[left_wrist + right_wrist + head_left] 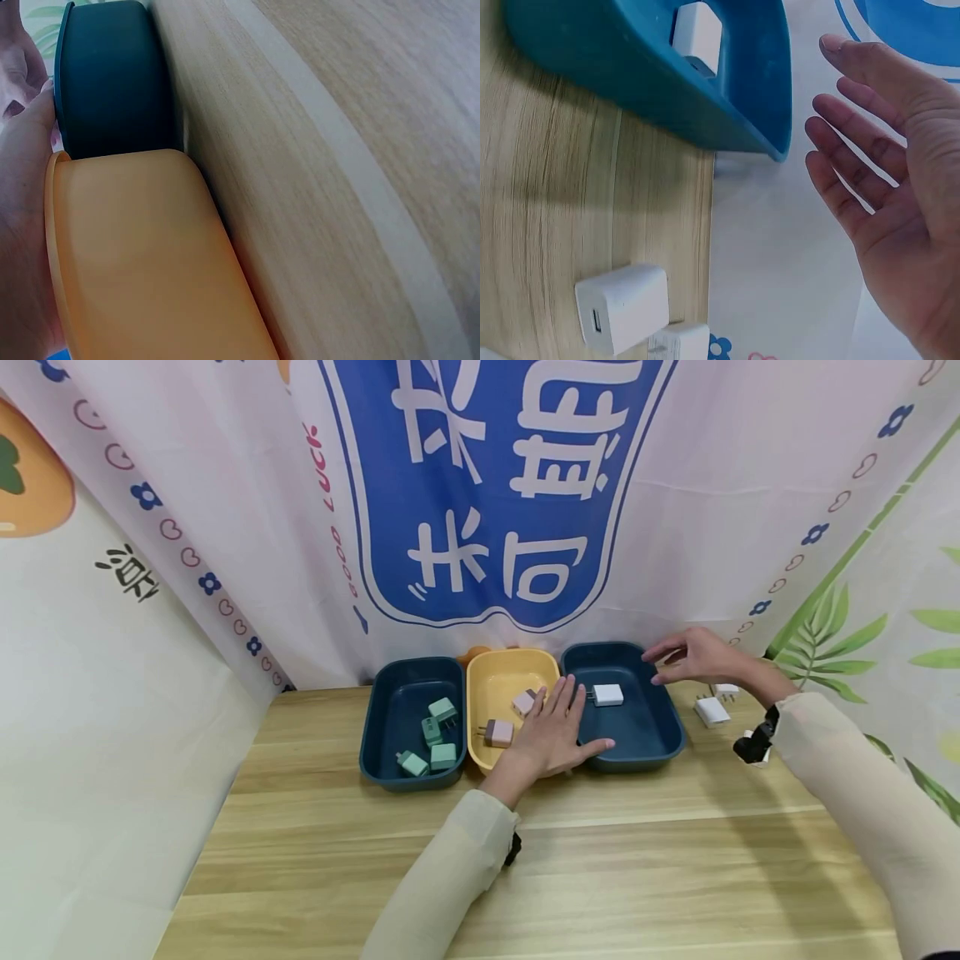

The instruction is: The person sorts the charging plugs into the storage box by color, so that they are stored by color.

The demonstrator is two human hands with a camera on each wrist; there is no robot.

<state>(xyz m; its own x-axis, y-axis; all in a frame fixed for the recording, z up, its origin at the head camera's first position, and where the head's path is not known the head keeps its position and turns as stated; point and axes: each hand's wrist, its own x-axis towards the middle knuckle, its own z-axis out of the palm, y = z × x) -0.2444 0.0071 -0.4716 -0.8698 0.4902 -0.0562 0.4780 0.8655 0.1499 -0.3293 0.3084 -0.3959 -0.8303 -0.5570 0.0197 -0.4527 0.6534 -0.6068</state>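
Note:
My left hand (553,735) spreads its straight fingers over the join between the yellow bin (506,670) and the right dark blue bin (637,727); it holds nothing. A white charger plug (608,695) lies inside that blue bin, just beyond the left thumb. Above the bin's right rim hovers my right hand (697,656), its fingers loosely bent with nothing between them, as the right wrist view also shows. On the table right of the bin lie several white chargers (622,307). Pink-and-brown chargers (498,733) sit in the yellow bin, partly behind the left hand.
A second dark blue bin (408,681) at the left contains several green chargers (443,756). All three bins stand side by side at the back of the wooden table (300,852). Behind them hangs a printed curtain (697,527). Black straps (756,743) circle the wrists.

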